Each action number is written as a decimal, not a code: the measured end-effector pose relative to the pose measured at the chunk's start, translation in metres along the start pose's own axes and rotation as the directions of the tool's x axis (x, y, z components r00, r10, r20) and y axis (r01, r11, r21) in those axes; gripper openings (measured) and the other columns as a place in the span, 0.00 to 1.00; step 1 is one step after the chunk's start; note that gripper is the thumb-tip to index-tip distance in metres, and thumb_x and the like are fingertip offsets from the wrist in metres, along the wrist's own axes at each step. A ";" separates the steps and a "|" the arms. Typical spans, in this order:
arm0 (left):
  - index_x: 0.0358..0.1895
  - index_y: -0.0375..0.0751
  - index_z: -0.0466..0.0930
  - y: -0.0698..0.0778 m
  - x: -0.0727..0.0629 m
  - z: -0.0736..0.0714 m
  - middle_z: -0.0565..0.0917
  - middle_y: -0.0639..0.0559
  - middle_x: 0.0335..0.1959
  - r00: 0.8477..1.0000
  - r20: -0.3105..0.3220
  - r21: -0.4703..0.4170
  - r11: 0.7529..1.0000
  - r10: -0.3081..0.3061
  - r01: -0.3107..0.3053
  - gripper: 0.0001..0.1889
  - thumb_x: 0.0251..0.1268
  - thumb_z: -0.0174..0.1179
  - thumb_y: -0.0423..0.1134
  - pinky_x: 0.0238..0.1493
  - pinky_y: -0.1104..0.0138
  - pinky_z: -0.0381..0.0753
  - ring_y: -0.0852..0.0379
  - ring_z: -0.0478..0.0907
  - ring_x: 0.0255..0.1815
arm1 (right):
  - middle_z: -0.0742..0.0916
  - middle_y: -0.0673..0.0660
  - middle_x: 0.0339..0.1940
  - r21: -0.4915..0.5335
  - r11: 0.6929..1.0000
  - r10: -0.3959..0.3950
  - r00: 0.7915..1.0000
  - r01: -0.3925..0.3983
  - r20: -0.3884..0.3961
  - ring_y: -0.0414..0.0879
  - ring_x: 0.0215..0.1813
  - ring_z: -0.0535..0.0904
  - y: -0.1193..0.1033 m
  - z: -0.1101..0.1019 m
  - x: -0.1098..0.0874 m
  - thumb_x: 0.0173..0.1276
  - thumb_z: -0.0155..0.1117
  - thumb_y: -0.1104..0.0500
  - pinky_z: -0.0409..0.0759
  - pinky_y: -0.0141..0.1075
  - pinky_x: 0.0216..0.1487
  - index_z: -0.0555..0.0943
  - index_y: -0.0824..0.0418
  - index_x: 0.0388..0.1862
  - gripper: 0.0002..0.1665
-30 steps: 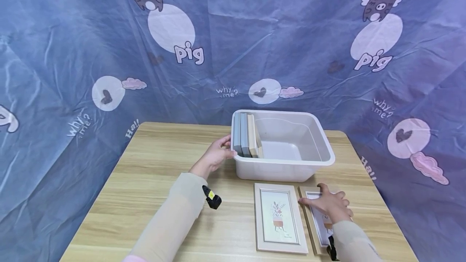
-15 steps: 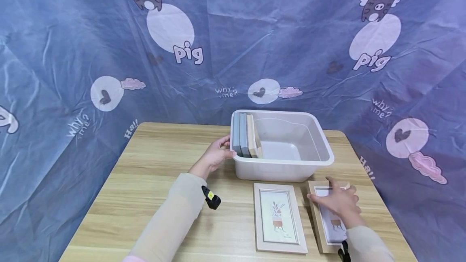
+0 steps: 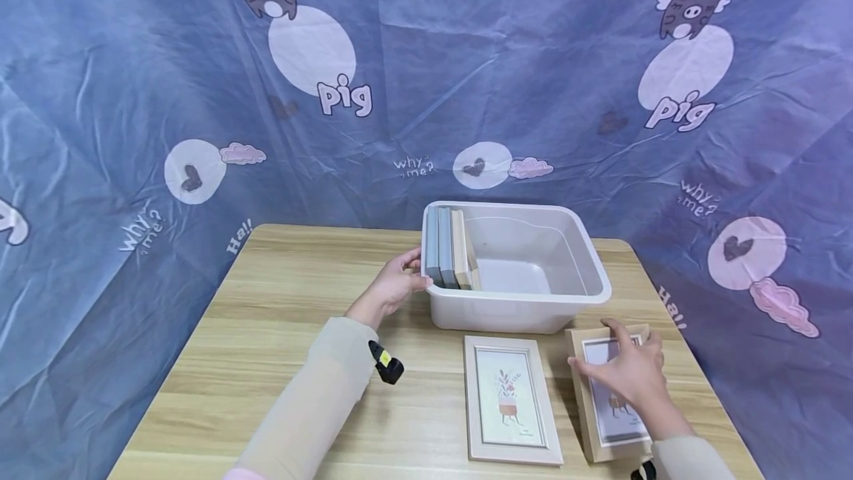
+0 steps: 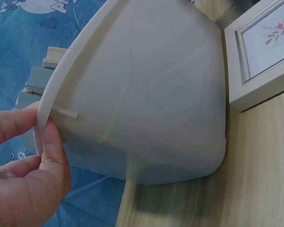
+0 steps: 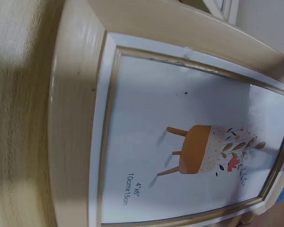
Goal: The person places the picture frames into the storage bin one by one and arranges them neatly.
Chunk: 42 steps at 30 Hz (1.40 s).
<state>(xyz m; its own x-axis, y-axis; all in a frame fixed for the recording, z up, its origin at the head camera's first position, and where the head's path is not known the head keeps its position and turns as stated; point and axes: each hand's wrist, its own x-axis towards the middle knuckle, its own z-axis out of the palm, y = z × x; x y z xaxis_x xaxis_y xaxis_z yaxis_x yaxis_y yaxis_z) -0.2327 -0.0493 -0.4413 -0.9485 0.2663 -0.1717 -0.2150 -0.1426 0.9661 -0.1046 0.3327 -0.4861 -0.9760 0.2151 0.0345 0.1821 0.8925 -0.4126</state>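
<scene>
My left hand [image 3: 392, 289] pinches the left rim of a pale grey plastic basin [image 3: 506, 312]; the left wrist view shows thumb and fingertips on either side of the rim. Inside, along its left wall, several blue and wood-coloured frames, such as a blue frame [image 3: 447, 247], stand on edge. My right hand [image 3: 634, 370] spans a light-wood picture frame [image 3: 605, 421], thumb on its left edge and fingers at the right. That frame tilts, its left side wall showing. In the right wrist view, the frame [image 5: 151, 142] fills most of the picture, with the fingers mostly hidden.
A whitish picture frame [image 3: 513, 439] with a flower print lies flat on the wooden table [image 3: 280, 361], left of the held one and in front of the basin. A blue printed cloth [image 3: 400, 58] hangs behind and along both sides.
My right hand has moved right with the light-wood frame, away from the whitish frame, and the held frame has become tilted. My left hand and the basin stay in place.
</scene>
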 end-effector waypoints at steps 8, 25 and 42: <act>0.71 0.34 0.58 0.001 -0.001 -0.001 0.68 0.37 0.52 1.000 0.006 0.006 1.000 0.002 -0.002 0.39 0.53 0.55 0.14 0.52 0.64 0.79 0.49 0.73 0.52 | 0.48 0.89 0.62 0.085 0.991 -0.090 0.986 0.102 -0.139 0.87 0.55 0.54 -0.006 -0.008 -0.013 0.35 0.81 0.38 0.62 0.78 0.42 0.65 0.60 0.63 0.59; 0.72 0.34 0.57 0.003 -0.002 -0.002 0.69 0.40 0.51 1.000 0.012 0.000 1.000 -0.001 0.001 0.40 0.52 0.56 0.14 0.53 0.63 0.79 0.48 0.72 0.55 | 0.57 0.72 0.56 0.132 0.910 -0.298 0.843 0.392 -0.447 0.68 0.54 0.58 -0.040 -0.076 -0.019 0.14 0.86 0.60 0.65 0.62 0.41 0.68 0.63 0.60 0.64; 0.71 0.34 0.58 -0.001 -0.002 -0.004 0.69 0.38 0.51 1.000 0.018 0.004 1.000 0.017 -0.017 0.39 0.52 0.56 0.14 0.50 0.65 0.80 0.50 0.74 0.48 | 0.59 0.41 0.59 -0.017 0.717 -0.559 0.561 0.697 -0.610 0.44 0.59 0.57 -0.089 -0.141 0.004 0.31 0.67 0.21 0.54 0.26 0.59 0.63 0.67 0.56 0.65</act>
<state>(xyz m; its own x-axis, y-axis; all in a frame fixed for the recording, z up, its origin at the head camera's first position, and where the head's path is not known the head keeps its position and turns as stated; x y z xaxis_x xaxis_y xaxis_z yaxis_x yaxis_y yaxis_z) -0.2318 -0.0538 -0.4433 -0.9475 0.2813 -0.1519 -0.1980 -0.1433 0.9697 -0.1078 0.3098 -0.3211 -0.5766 -0.1369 0.8054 -0.5474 0.7966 -0.2565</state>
